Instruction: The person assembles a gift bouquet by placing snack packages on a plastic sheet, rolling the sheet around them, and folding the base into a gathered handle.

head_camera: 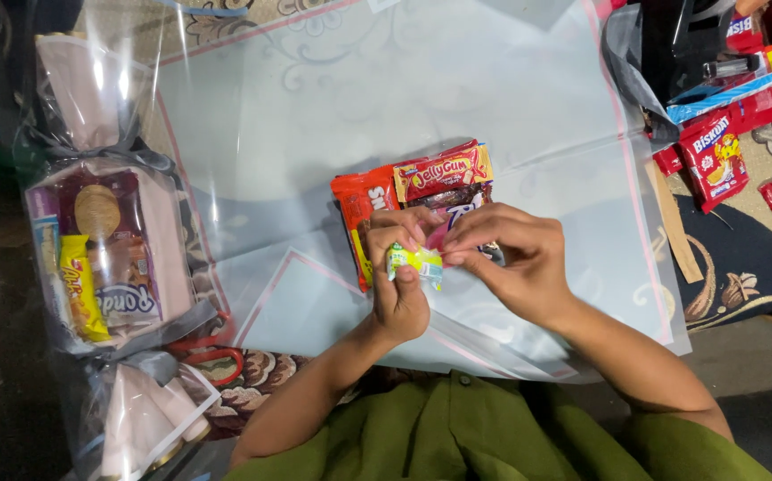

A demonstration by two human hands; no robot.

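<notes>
I have both hands together over the middle of the sheet: my left hand (398, 285) pinches a small green-and-yellow sweet packet (415, 260) between thumb and fingers, and my right hand (515, 263) grips its other end, fingertips closed on it, so the packet is held taut between them just above the pile. I keep it low and close, right over the stack of snack packets (417, 191) — an orange one on the left, a red-and-yellow one on top, darker ones beneath — which lie bunched so they sit as one bundle. They rest on a clear plastic sheet (315, 134) spread flat, its wide bare margins free on every side. On the far left stands a finished wrapped bundle (105, 258), tied with grey ribbon. Loose red packets (715, 160) lie at the far right, within reach.
</notes>
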